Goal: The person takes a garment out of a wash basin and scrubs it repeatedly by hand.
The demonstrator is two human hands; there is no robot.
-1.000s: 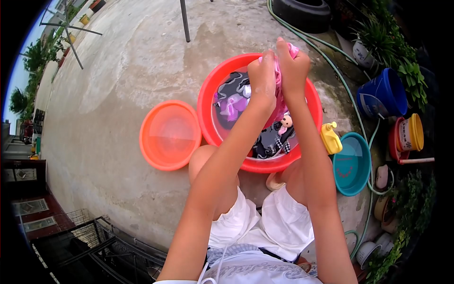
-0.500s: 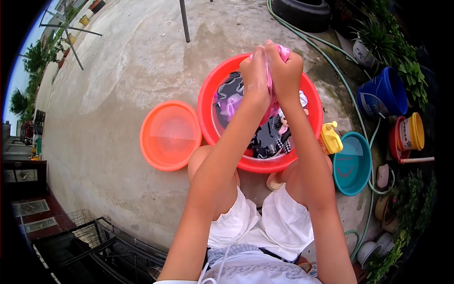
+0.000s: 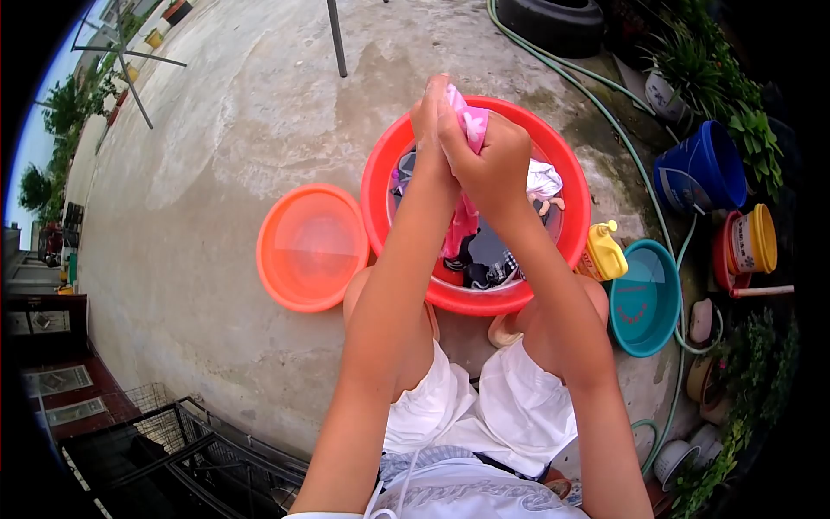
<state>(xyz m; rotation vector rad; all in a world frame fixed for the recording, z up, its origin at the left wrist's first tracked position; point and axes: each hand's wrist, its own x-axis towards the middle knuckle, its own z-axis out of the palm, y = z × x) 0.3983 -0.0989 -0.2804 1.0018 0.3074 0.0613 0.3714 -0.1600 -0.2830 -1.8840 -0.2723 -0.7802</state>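
Both hands are up over the far side of a large red basin [image 3: 378,233], gripping a wet pink cloth [image 3: 474,125] with a pale pattern. My left hand [image 3: 432,125] is closed on it, its fingers mostly hidden. Pressed against it, my right hand [image 3: 494,164] is wrapped around the same cloth. A darker pink length [image 3: 460,227] hangs below the wrists into the basin. In the basin's water lie dark clothes [image 3: 480,272] and a white bunched cloth [image 3: 543,180].
An orange basin [image 3: 285,246] sits at left. To the right are a yellow jug [image 3: 605,251], a teal basin [image 3: 635,333], a blue bucket [image 3: 705,173], a yellow bucket [image 3: 761,238] and a green hose [image 3: 618,125]. A tire [image 3: 553,22] lies at the back.
Both hands have shifted left together with the pink cloth. The white cloth on the right of the basin is now more exposed, and the purple item on the left is mostly covered.
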